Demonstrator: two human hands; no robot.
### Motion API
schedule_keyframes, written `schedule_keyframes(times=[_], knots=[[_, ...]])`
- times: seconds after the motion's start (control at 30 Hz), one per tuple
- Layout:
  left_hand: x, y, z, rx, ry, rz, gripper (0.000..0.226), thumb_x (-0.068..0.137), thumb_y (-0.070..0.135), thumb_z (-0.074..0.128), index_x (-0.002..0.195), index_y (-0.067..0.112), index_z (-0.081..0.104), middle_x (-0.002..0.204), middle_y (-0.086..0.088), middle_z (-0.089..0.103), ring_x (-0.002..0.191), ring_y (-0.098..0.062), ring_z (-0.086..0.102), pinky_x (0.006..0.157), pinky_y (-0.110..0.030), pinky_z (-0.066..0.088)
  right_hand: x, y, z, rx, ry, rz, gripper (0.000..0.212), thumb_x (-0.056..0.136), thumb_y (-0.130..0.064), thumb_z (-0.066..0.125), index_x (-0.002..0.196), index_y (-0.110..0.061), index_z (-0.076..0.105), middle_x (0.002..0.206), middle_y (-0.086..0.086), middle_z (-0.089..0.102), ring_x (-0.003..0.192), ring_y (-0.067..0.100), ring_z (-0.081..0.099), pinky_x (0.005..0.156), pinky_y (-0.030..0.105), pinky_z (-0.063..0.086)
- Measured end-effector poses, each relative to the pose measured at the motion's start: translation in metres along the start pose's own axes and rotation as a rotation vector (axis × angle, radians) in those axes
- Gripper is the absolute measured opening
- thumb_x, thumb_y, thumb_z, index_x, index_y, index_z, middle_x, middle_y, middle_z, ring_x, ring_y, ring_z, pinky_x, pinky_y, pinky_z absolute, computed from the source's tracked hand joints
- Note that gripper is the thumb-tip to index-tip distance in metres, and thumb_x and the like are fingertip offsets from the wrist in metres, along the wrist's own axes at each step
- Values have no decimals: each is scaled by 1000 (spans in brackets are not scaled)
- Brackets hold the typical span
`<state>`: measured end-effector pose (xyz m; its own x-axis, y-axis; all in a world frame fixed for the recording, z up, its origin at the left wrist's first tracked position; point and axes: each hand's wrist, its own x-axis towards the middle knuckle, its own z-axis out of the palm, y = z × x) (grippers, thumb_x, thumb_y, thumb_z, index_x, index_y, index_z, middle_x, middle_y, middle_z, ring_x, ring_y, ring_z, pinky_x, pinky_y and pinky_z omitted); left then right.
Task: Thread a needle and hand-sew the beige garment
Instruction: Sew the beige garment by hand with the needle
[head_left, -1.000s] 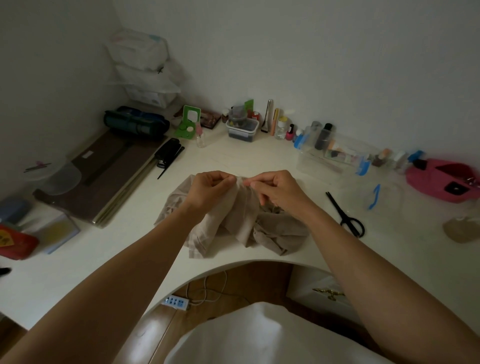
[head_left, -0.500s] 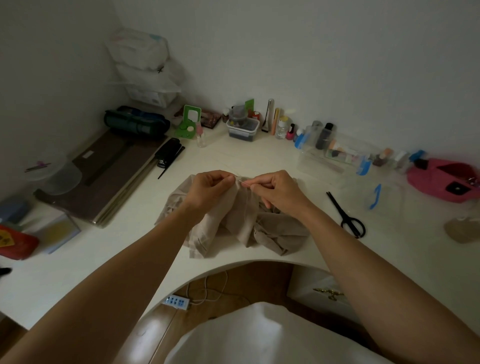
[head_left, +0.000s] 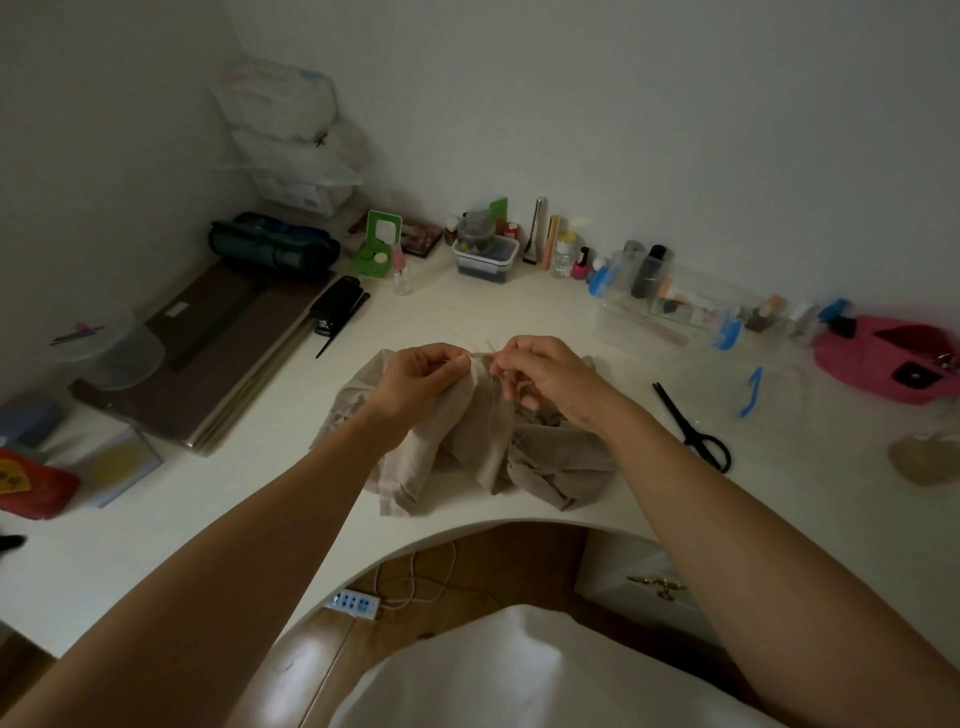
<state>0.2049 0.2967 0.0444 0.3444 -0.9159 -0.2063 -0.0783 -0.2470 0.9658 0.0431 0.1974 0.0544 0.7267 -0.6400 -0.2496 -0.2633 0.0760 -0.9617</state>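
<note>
Beige garment (head_left: 483, 447): soft matt cloth, creased. Desk (head_left: 260, 499): smooth cream top, faint sheen; floor (head_left: 332, 654) glossy wood. Scissors (head_left: 693, 428) matt black; storage box (head_left: 670, 317) clear plastic.

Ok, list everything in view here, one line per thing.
desk: one, white, curved front edge
beige garment: one, beige, crumpled at front middle
needle: one, thin pale sliver, hard to make out, above the garment's raised fold
scissors: one, black, right of the garment
stapler: one, black, left rear of the garment
green stand: one, green, back near the wall
bottles: several, mixed colours, along the back wall
clear box: one, blue clips, back right
pink pouch: one, pink, far right
power strip: one, white, on the floor below
left hand: one, pinches the garment's fold
right hand: one, pinches at the needle
</note>
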Motion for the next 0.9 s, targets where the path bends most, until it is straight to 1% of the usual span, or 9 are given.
schedule_keyframes(times=[0.1,0.2,0.27,0.33,0.4,0.6,0.7,0.83,0.9], knots=[[0,-1,-3,23,7,9,20,95,19,58,99,3,69,84,-2,67,72,-4,61,65,-16,53,1,2,0,-51,9,-16,15,94,-11,59,82,-4,64,67,8,61,53,8,52,52,21,42],[0,-2,-5,64,12,9,19,95,19,59,96,4,70,85,-5,69,73,-6,62,69,-17,53,0,3,-3,-112,-6,-44,15,92,-10,63,78,-7,67,71,7,67,61,8,59,62,21,50],[0,-2,-5,105,10,15,20,95,19,59,97,3,71,88,-7,69,72,-2,63,67,-13,52,0,3,-5,-202,-30,-47,15,91,-12,66,76,-11,68,75,8,69,62,6,61,68,21,53],[-1,-1,-3,146,16,30,21,95,18,59,98,1,70,88,-4,69,67,7,61,62,-7,47,1,4,-6,-283,-16,-55,16,89,-10,68,73,-13,68,79,12,71,60,4,60,68,22,52],[-1,-1,-1,188,20,57,20,95,17,59,99,1,71,87,-1,68,66,12,60,61,-4,45,0,4,-7,-341,3,-60,17,87,-10,69,71,-15,68,81,13,71,60,5,60,69,24,52],[0,-1,0,262,34,115,17,94,15,60,98,3,72,83,3,67,66,15,58,63,-2,43,-3,3,-7,-375,5,-62,21,85,-6,69,67,-16,65,88,17,71,56,1,59,68,24,51],[0,-2,0,269,30,123,16,94,15,60,97,5,72,83,2,68,66,14,58,63,-3,44,-4,3,-7,-388,13,-63,20,85,-6,69,67,-16,66,81,15,70,58,4,60,68,23,52],[0,-2,0,287,31,129,15,94,17,61,96,7,72,82,5,68,66,13,59,63,-3,43,-4,0,-5,-404,21,-51,18,85,-7,69,69,-15,66,70,5,67,59,4,60,67,21,52],[1,-3,0,279,32,132,16,94,17,61,97,6,72,82,4,68,67,12,59,64,-4,44,-5,-1,-4,-409,23,-55,19,85,-7,68,68,-16,66,71,6,67,59,4,60,67,21,51]])
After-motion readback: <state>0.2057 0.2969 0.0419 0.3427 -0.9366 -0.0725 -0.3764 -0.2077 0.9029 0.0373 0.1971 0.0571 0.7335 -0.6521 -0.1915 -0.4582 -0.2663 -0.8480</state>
